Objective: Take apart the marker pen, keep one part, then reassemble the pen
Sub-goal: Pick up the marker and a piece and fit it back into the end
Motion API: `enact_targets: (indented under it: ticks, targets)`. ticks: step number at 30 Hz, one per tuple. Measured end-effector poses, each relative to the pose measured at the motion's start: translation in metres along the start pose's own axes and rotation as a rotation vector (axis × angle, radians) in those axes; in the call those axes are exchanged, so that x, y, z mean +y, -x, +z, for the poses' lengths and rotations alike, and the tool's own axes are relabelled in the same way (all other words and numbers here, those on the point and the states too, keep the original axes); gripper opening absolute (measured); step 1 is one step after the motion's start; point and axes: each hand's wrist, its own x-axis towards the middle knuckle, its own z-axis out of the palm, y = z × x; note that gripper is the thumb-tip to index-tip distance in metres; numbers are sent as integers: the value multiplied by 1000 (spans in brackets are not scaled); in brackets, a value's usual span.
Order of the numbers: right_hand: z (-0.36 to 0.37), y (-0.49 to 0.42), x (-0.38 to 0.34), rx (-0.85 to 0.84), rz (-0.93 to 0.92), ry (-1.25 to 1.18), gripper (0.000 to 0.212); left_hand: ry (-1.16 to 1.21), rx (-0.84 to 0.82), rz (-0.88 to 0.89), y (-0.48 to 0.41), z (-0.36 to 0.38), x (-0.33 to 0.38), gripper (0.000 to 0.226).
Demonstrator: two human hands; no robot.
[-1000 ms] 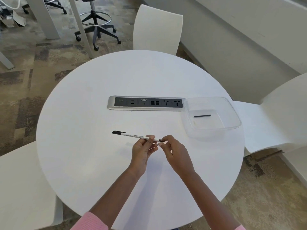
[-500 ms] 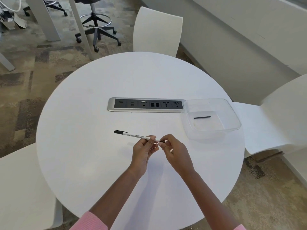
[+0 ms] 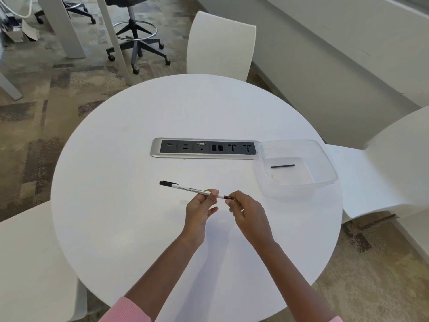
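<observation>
Over the round white counter [image 3: 116,205], the left hand [image 3: 200,209] pinches the marker pen [image 3: 190,188] barrel; the right hand [image 3: 249,213] grips its dark end cap [image 3: 227,197]. Beyond the right hand, a clear tray [image 3: 325,163] holds a black part [image 3: 282,166].

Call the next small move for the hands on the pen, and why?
Probably seat the black end piece fully into the marker pen. The left hand steadies the barrel, the right hand pinches the black end, which looks not quite home. A thin black part already lies in the clear tray.
</observation>
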Motion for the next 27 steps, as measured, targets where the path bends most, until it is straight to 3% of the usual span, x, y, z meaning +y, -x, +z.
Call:
enact_targets:
  ticks: [4, 9, 19, 27]
  targets:
    - [-3, -4, -1, -28, 45, -62, 26, -7, 5, 12, -1, 1, 1, 8]
    - [-1, -5, -2, 74, 34, -180, 5, -23, 16, 34, -3, 1, 2, 6]
    - [3, -11, 2, 281, -110, -132, 13, -51, -28, 85, -7, 6, 0, 8]
    - [-4, -20, -2, 232, 81, -233, 13, -68, -7, 132, -13, 13, 0, 11]
